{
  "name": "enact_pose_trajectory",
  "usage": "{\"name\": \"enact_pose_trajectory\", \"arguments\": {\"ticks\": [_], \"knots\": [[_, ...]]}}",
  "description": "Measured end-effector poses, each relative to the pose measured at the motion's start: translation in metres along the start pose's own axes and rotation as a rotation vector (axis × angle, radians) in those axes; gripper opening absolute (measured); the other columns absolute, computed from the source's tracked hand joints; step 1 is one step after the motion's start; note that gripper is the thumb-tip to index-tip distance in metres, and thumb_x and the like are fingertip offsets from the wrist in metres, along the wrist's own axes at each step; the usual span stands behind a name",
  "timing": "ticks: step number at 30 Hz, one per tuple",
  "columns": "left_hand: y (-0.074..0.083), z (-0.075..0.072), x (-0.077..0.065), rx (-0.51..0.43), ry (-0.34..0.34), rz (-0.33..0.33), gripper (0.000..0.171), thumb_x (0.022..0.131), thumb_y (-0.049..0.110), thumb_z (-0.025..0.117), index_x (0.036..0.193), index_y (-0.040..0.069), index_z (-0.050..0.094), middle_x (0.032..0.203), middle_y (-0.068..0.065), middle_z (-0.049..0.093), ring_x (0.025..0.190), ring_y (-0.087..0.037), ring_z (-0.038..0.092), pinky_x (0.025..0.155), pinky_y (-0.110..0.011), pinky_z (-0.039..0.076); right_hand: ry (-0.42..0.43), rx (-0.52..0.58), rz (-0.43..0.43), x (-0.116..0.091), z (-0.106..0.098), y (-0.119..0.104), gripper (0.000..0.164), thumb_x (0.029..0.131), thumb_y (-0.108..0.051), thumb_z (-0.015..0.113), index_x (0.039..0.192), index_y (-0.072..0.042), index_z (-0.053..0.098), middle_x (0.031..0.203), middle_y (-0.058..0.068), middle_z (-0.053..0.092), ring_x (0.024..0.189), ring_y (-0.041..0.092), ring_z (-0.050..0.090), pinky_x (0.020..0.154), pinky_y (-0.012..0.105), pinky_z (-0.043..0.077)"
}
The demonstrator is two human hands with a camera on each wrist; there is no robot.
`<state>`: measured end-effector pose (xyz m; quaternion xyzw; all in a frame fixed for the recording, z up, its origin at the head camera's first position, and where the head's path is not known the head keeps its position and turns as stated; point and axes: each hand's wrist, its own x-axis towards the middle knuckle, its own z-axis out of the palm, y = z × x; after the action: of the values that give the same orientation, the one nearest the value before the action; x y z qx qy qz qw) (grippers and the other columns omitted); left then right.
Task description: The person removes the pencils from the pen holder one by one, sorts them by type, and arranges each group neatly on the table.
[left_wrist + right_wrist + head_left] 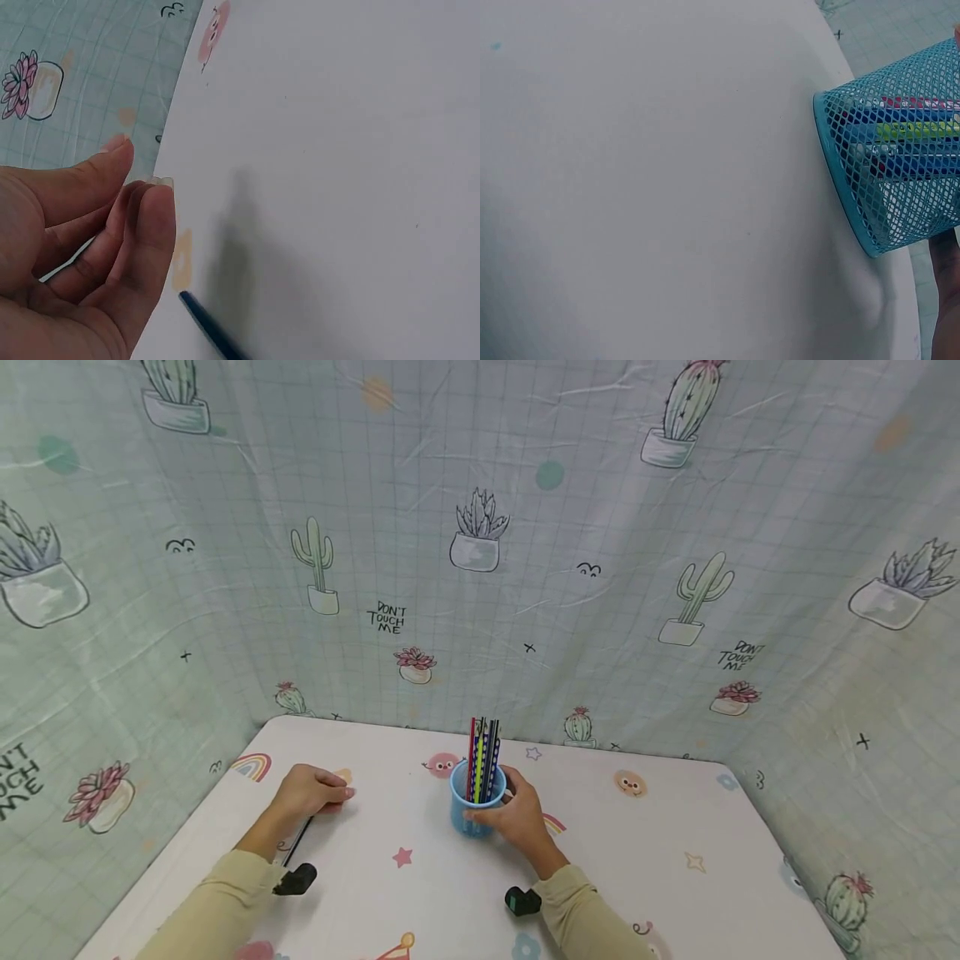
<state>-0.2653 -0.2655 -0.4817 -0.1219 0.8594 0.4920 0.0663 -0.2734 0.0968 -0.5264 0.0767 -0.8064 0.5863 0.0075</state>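
My right hand (522, 814) grips a light blue mesh pencil cup (471, 823), thumb at the front and fingers round its right side. Several pencils (482, 760) stand in it, among them a red, a yellow-green and dark patterned ones. Through the mesh in the right wrist view, the pencils (915, 131) show inside the cup (855, 180). Over the left part of the table, my left hand (311, 792) has loosely bent fingers, with nothing between thumb and fingertips (156, 217). Close below it is a thin dark stick, probably a pencil (298, 841), whose end (206, 326) shows beside the fingers.
The white table (600, 868) is printed with stars, rainbows and smiling faces. A pale green curtain (480, 635) with cactus drawings surrounds its back and sides. Black wrist devices (296, 880) sit by both sleeves.
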Motion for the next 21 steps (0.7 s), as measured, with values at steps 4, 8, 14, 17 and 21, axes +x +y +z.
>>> {"name": "enact_pose_trajectory", "arguments": {"ticks": [4,8,14,17,21], "knots": [[0.003,0.014,-0.001,-0.055,-0.020,0.005,0.033,0.090,0.017,0.083,0.111,-0.006,0.073,0.108,-0.016,0.075,0.078,-0.010,0.072,0.073,-0.028,0.064,-0.001,0.000,0.007,0.000,0.000,0.001,0.098,0.069,-0.027,0.100,0.150,-0.008,0.049,0.150,0.020,0.058,0.138,0.045,0.057,0.110,0.057,0.050],[0.009,0.026,-0.004,-0.073,-0.038,0.033,0.035,0.089,0.020,0.084,0.112,-0.006,0.074,0.106,-0.015,0.077,0.080,-0.012,0.073,0.076,-0.030,0.064,-0.004,0.000,0.012,0.001,0.000,0.001,0.099,0.069,-0.028,0.100,0.151,-0.008,0.048,0.150,0.019,0.057,0.138,0.045,0.056,0.110,0.057,0.050],[0.020,0.046,-0.013,-0.129,-0.071,0.075,0.042,0.087,0.021,0.085,0.116,-0.007,0.072,0.106,-0.014,0.078,0.087,-0.019,0.076,0.081,-0.034,0.065,0.000,-0.005,0.019,0.001,0.000,0.000,0.099,0.069,-0.028,0.100,0.151,-0.009,0.048,0.151,0.019,0.057,0.139,0.045,0.056,0.110,0.057,0.050],[0.026,0.056,-0.016,-0.178,-0.103,0.097,0.047,0.087,0.020,0.085,0.121,-0.009,0.070,0.109,-0.016,0.078,0.096,-0.026,0.078,0.086,-0.036,0.065,-0.001,-0.010,0.019,0.001,0.000,0.000,0.099,0.069,-0.028,0.099,0.151,-0.008,0.048,0.151,0.019,0.056,0.139,0.045,0.055,0.110,0.057,0.049],[0.033,0.070,-0.018,-0.211,-0.131,0.142,0.052,0.087,0.021,0.086,0.127,-0.008,0.068,0.114,-0.016,0.078,0.100,-0.025,0.077,0.090,-0.036,0.064,0.001,-0.010,0.018,0.000,0.000,0.001,0.098,0.069,-0.028,0.099,0.151,-0.009,0.048,0.152,0.019,0.056,0.140,0.045,0.054,0.111,0.058,0.048]]}}
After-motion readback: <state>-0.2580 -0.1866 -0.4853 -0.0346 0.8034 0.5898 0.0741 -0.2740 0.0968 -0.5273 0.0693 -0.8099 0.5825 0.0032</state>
